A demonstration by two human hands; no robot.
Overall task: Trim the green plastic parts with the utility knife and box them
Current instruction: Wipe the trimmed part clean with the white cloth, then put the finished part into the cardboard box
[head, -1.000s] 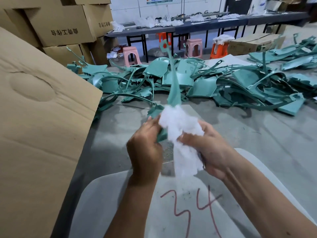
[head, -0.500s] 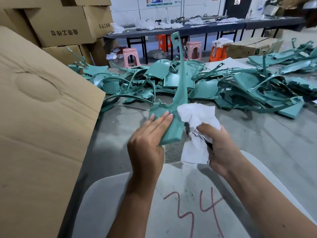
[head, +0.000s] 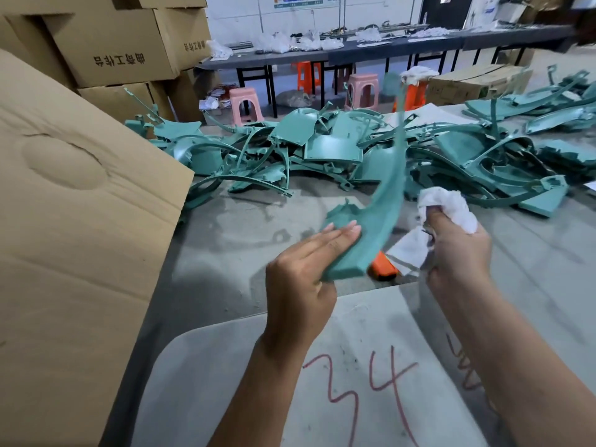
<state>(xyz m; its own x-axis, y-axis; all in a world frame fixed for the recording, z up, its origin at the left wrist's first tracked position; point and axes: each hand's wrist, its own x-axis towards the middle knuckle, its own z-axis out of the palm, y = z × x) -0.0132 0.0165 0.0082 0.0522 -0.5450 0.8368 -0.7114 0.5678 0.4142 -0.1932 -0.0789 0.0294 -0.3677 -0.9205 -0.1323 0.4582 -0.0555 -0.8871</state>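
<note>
Behind the hands, a heap of green plastic parts (head: 322,150) sprawled across the far side of the grey desk (head: 245,233), curved strips and flat panels tangled together. A large cardboard box flap (head: 80,221) rose at the left edge, with more cartons (head: 109,43) stacked beyond it. Pink stools (head: 245,104) and orange ones stood under a long dark bench (head: 354,51) at the back. An orange object (head: 383,268) lay on the desk just behind the held piece, partly hidden by it. A pale board (head: 322,382) marked "34" in red lay nearest the camera.

The left hand (head: 301,279) held a long, curved green part (head: 371,227) by its broad lower end, fingers laid straight over the face and thumb beneath; the part's thin upper end was blurred. The right hand (head: 458,250) had its grip curled round a crumpled white cloth (head: 448,208), just beside the part.
</note>
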